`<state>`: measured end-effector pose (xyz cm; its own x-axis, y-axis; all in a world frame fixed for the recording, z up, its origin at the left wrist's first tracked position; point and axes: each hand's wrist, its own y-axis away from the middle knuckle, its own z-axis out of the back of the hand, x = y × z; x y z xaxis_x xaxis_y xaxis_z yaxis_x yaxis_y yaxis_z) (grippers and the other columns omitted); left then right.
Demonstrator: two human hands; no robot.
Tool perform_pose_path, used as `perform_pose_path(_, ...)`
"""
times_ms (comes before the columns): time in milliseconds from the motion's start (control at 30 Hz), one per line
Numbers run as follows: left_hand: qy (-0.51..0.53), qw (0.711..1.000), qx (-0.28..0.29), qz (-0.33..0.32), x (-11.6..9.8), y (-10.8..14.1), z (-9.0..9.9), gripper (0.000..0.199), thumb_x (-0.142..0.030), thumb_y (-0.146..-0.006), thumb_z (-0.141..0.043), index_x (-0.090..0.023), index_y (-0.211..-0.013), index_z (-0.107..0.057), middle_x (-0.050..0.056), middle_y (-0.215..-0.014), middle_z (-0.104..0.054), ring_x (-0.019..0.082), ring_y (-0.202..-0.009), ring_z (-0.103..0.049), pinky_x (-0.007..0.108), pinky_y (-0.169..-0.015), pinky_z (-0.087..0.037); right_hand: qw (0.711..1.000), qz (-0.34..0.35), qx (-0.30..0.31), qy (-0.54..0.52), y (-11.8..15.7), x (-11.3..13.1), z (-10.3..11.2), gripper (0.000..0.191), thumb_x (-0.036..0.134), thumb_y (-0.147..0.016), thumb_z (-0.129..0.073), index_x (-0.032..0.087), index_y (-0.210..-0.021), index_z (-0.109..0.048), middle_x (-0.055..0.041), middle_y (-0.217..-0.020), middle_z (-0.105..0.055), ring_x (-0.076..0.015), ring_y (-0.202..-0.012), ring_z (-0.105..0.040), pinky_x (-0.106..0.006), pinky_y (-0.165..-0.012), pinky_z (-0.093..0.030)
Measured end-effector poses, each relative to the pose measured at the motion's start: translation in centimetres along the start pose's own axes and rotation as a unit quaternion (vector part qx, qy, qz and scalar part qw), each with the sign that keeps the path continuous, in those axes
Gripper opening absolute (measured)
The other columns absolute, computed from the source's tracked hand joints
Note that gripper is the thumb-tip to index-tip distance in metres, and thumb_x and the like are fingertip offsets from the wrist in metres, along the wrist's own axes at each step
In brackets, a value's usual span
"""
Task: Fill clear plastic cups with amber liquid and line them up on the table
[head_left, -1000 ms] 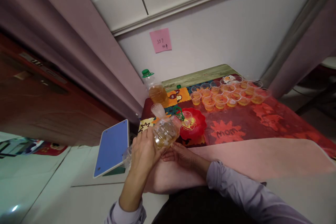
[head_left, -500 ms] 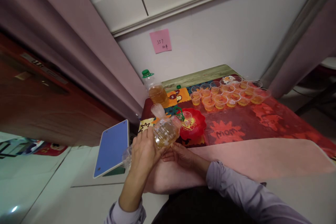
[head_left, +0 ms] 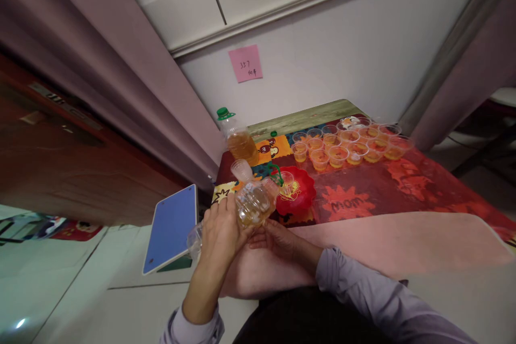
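Note:
My left hand [head_left: 221, 232] is wrapped round a clear plastic bottle [head_left: 255, 207] of pale yellow liquid. The bottle lies tilted, with its neck pointing to the right over a red scalloped plate [head_left: 307, 193]. A green plastic ring [head_left: 277, 173] hangs at the neck. Beneath the bottle, my right hand [head_left: 278, 239] has its fingers curled against the lower side, partly hidden. A clear plastic cup [head_left: 287, 180] stands on the plate by the bottle's mouth. Just behind the bottle is a stack of clear cups [head_left: 242, 170].
Several clear cups [head_left: 338, 155] with amber liquid stand in rows at the back right. A large green-capped bottle [head_left: 242, 145] stands at the back left, with a loose green cap [head_left: 274, 134] nearby. A blue-topped stool [head_left: 171, 226] is left of the table.
The view has shifted very slightly. Both hands and the tilted bottle hold nearly the same position.

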<state>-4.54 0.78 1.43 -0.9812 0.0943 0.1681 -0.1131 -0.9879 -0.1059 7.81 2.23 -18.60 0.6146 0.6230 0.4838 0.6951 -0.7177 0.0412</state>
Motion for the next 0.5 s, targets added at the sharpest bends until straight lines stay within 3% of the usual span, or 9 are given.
perform_pose_path(500, -0.002, 1.000, 0.004, -0.001, -0.01, 0.00, 0.07, 0.078, -0.052, -0.085, -0.082, -0.010, -0.145, -0.054, 0.021, -0.123, -0.074, 0.041, -0.114, -0.069, 0.051, -0.096, -0.053, 1.000, 0.000, -0.006, -0.005, 0.04, 0.04, -0.17, 0.064, 0.070, -0.083, -0.087, 0.017, -0.116, -0.074, -0.0095, -0.108, -0.082, -0.0203, -0.090, -0.078, -0.042, -0.096, -0.059)
